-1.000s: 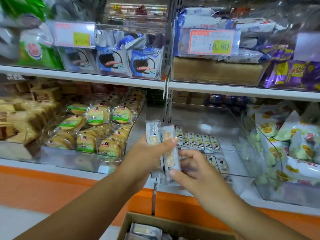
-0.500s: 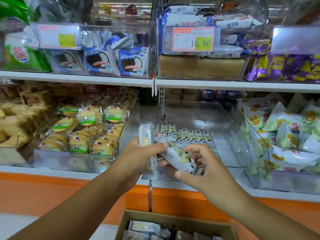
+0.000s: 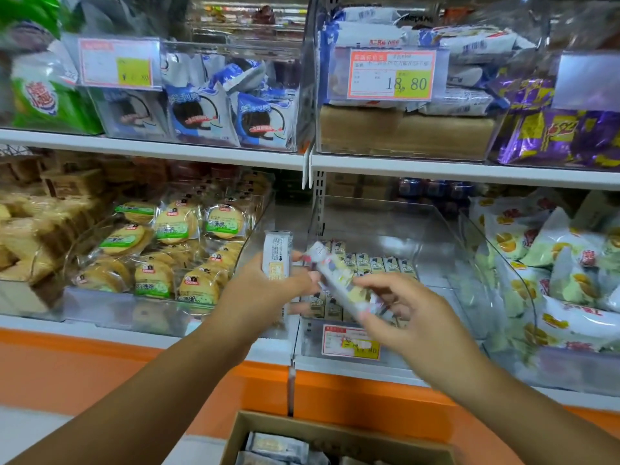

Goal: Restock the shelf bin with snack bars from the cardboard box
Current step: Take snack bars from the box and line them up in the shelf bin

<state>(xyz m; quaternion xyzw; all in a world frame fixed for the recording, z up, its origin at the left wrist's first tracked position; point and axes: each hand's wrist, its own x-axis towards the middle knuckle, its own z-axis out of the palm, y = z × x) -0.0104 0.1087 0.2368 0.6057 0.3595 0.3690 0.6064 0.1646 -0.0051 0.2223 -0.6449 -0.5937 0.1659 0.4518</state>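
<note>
My left hand grips a white-wrapped snack bar upright in front of the clear shelf bin. My right hand pinches a second snack bar, blurred and tilted, over the bin's front edge. A row of the same bars stands inside the bin toward its front left. The cardboard box sits open below, with more wrapped bars inside.
A clear bin of round yellow cakes stands to the left, and a bin of white and green packets to the right. An upper shelf carries more bins and a price tag reading 18.80. An orange base panel runs under the shelf.
My right hand has pulled one bar away from those in my left hand and tilted it, moving right toward the bin. The view has tipped down slightly.
</note>
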